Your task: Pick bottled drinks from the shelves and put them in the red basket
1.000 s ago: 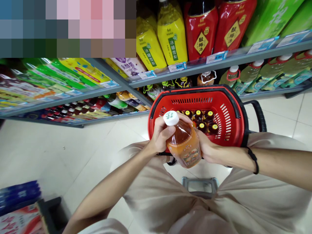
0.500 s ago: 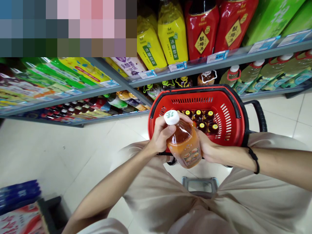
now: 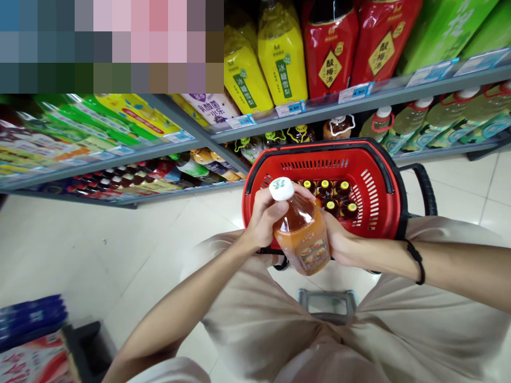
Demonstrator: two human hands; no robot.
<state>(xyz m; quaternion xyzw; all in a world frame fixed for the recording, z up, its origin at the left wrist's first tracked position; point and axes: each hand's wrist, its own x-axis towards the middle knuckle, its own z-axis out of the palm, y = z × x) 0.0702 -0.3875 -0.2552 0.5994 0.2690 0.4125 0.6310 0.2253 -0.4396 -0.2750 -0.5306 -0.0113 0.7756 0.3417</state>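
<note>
Left hand and right hand clasp 1 orange bottle near the red basket.

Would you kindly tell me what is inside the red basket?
At least five dark, yellow-capped bottles show in the red basket; the left hand, right hand and amber bottle hide whatever lies behind them.

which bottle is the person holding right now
The white-capped bottle of orange-brown drink, held between the left hand and right hand. The visible bottles in the red basket have yellow caps instead.
</note>
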